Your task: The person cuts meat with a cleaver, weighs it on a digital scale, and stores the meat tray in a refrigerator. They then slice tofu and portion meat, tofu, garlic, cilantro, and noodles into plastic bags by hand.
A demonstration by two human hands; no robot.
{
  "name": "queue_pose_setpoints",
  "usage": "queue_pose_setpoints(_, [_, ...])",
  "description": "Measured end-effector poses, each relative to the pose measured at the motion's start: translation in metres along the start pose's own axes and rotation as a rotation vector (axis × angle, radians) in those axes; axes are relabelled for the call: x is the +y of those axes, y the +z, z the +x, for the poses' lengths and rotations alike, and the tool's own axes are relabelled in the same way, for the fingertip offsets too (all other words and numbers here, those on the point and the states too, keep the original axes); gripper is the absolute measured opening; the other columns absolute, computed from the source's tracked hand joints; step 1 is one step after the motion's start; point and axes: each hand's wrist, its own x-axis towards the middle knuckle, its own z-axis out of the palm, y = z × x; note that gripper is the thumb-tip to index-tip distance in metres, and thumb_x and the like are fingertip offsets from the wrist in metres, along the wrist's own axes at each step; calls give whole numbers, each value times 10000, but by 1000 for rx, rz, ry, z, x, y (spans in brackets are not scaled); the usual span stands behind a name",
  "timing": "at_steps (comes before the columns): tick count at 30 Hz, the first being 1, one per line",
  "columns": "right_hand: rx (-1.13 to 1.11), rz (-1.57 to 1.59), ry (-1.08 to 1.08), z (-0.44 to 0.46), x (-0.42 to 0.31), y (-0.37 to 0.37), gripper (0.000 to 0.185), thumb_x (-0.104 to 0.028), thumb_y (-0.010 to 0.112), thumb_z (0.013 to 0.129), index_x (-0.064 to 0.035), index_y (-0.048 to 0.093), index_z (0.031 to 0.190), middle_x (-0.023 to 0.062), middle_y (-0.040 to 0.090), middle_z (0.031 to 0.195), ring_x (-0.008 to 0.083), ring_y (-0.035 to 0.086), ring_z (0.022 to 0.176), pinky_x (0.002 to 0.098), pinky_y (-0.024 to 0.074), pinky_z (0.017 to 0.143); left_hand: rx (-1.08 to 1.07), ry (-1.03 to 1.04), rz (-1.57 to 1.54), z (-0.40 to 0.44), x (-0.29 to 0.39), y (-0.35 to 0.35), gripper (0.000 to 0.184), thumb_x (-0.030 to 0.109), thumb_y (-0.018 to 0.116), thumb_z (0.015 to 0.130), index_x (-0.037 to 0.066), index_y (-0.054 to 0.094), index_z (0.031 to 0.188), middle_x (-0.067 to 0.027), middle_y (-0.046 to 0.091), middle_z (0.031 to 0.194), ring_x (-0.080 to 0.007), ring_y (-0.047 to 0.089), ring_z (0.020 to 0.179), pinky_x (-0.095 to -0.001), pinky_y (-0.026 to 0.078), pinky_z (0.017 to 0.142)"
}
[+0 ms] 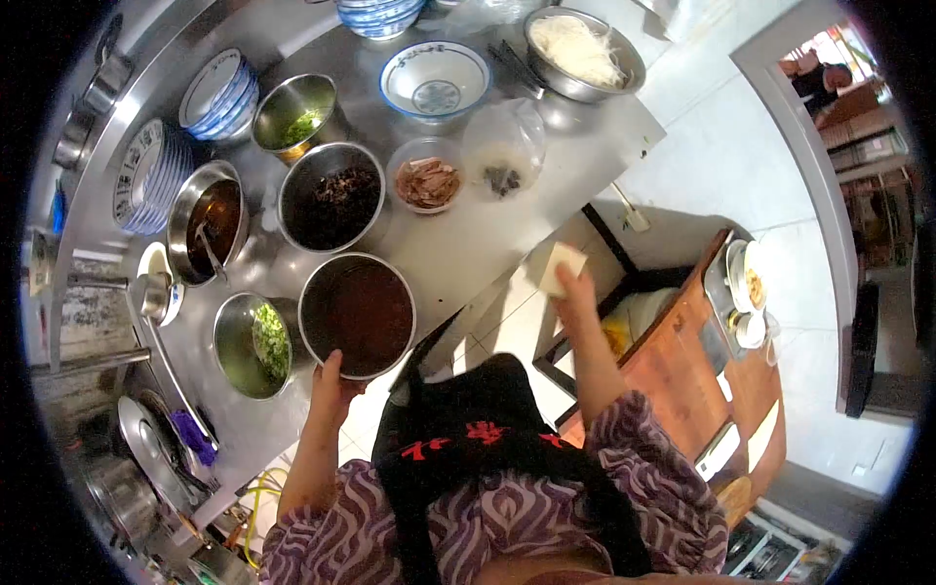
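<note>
My left hand (336, 382) grips the near rim of a round steel pot (357, 317) with dark reddish-brown contents, thumb over the edge. The pot is at the front edge of the steel counter (468, 234). My right hand (577, 297) is off to the right, away from the counter, closed on a pale, flat, squarish piece that looks like a folded cloth (563, 269). Beside the held pot are a steel pot of chopped green onion (270, 343) and a pot of dark, crumbly food (336, 198).
Behind stand a tub of sliced meat (428, 183), a plastic bag (503, 146), a patterned bowl (435, 80) and a basin of white noodles (582, 54). Left are a pot of brown liquid with a ladle (207, 224) and stacked bowls (151, 177). A wooden table (668, 366) stands right.
</note>
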Motion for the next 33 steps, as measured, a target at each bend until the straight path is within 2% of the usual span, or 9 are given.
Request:
queue_pose_setpoints(4, [102,-948,-566,85,-82,21,813,-295,709,758,-8,274,1382,148,560,1052,212,566,911,311,469,777,21,7,-27,-3,0,3,529,428,539,854,-6,439,1139,-104,604,815,-168,579,583,-266,467,473])
queue_pose_setpoints(8, [130,-1534,-615,196,-110,28,845,-388,737,690,-52,337,1354,186,547,964,300,544,872,406,455,750,215,-49,-71,-9,-4,14,751,542,560,801,-29,357,1243,-158,580,962,-212,594,744,-314,509,586])
queue_pose_setpoints(13, [-190,-1895,-622,270,-111,46,817,-329,690,725,-75,273,1379,229,507,1136,379,478,1052,448,393,912,340,107,-195,-32,-1,69,632,294,583,833,68,271,1333,-157,477,1207,-252,585,950,-334,549,646])
queue_pose_setpoints(16, [-277,-1808,-1294,263,-130,66,684,-248,676,740,-86,373,1331,217,510,1137,349,483,1060,428,403,913,398,127,-260,-29,-14,90,584,153,518,815,53,262,1330,-163,482,1196,-268,581,977,-347,566,678])
queue_pose_setpoints(21, [-994,-1048,-1175,127,-157,186,357,-80,627,763,-82,568,1114,144,559,1012,311,547,945,369,451,808,539,216,-331,-24,-20,122,525,75,412,794,-26,286,1293,-205,534,1111,-293,625,879,-358,584,662])
queue_pose_setpoints(23, [-1560,-903,-802,67,-140,222,295,-75,595,796,-88,573,1090,119,569,969,274,573,862,357,464,738,557,230,-357,-25,-21,130,523,68,407,789,-31,288,1288,-204,537,1103,-289,627,871,-357,584,655])
queue_pose_setpoints(26, [-1958,-1004,-973,25,-54,255,395,-85,609,786,-67,526,1171,144,520,1140,277,593,931,352,503,757,575,252,-364,-20,-31,129,521,51,399,781,-28,291,1285,-196,542,1087,-276,631,841,-344,585,623])
queue_pose_setpoints(28, [-1981,-1550,-1080,4,-18,278,434,-90,566,798,-92,484,1224,153,459,1219,285,584,952,368,513,779,566,273,-382,-21,-32,131,522,45,401,779,-25,292,1284,-192,545,1077,-268,633,825,-336,583,605])
queue_pose_setpoints(33, [-2024,-1786,-1455,-3,47,283,304,-115,480,842,-101,529,1142,154,502,1106,309,601,924,385,534,727,511,282,-454,-23,-37,127,565,7,410,786,30,210,1314,-189,526,1068,-252,631,750,-315,573,534])
